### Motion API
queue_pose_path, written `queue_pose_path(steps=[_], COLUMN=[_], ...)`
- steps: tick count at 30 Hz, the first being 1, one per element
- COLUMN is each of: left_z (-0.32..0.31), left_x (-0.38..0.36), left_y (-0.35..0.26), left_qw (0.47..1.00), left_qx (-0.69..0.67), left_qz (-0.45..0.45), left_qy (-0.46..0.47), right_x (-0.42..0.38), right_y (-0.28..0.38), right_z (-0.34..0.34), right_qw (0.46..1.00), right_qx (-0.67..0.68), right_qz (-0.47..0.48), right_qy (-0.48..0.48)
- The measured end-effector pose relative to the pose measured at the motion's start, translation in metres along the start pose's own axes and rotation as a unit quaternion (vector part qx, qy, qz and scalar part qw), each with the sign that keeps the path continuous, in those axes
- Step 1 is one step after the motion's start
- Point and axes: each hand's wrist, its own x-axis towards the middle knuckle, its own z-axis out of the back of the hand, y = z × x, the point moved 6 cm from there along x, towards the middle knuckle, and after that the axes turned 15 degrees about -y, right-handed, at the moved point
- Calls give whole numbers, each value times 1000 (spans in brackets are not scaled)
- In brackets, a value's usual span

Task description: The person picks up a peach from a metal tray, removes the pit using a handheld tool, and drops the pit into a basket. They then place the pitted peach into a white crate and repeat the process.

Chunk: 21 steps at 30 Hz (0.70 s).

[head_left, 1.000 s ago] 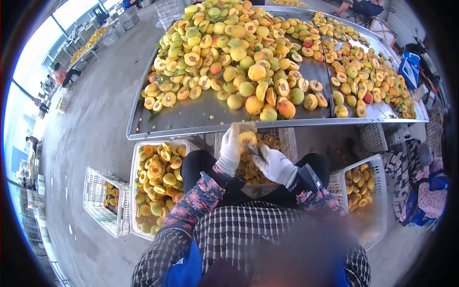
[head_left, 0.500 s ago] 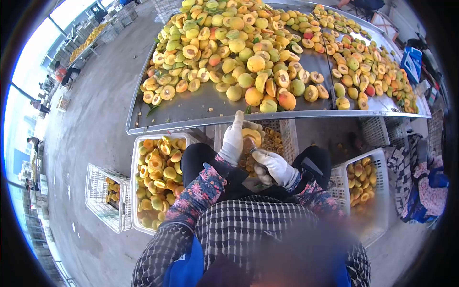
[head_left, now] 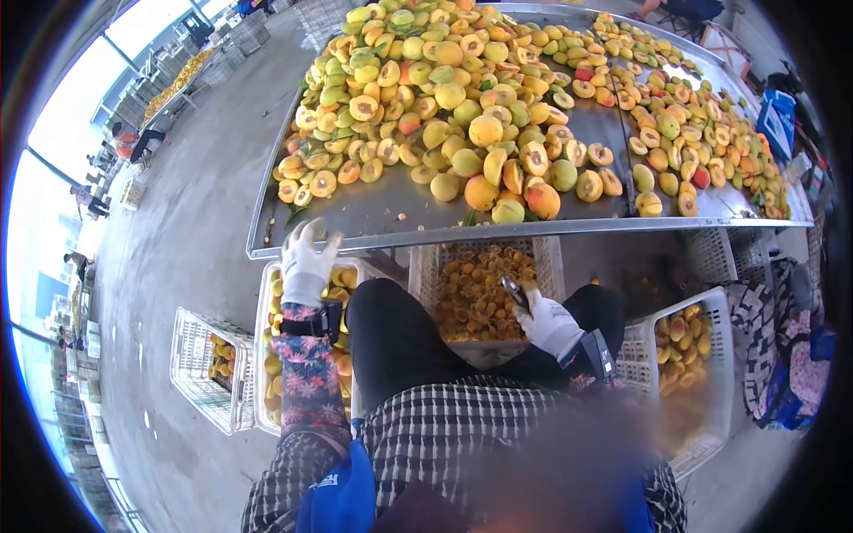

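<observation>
My left hand (head_left: 308, 264), in a white glove, is over the far end of a white crate of pitted peach halves (head_left: 342, 282). Its fingers are spread, with nothing visible in them. In my right hand (head_left: 548, 325), also gloved, is a short metal tool (head_left: 514, 291) with a rounded, spoon-like end; the fingers are closed around its handle. Below that tool, between my knees, stands a crate (head_left: 551, 266) full of peach pits and brownish scraps (head_left: 480, 293). Cut yellow peaches (head_left: 426, 115) are heaped on the metal table (head_left: 373, 209) ahead, several halves showing pits.
The table's raised front edge (head_left: 533, 229) runs just beyond my hands. Another crate of peach halves (head_left: 684, 346) is at my right, and a smaller-looking white crate (head_left: 200, 364) is on the floor at far left. A person in patterned clothing (head_left: 782, 355) sits at right.
My left hand has moved left from between my knees to the left crate, and the peach half it held is gone from it. My right hand has shifted slightly right, still holding the tool.
</observation>
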Motion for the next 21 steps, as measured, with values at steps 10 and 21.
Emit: queue_pose_path(steps=[10,21], left_z=[-154,-94], left_x=[29,-32], left_y=[-150,-138], left_qw=[969,466], left_qx=[-128,-739], left_qz=[-125,332], left_qy=[168,355], right_x=[5,2], right_y=[-2,59], right_z=[-14,23], right_qw=[999,964], right_qx=[39,201], right_qz=[-8,126], right_qy=[-21,-120])
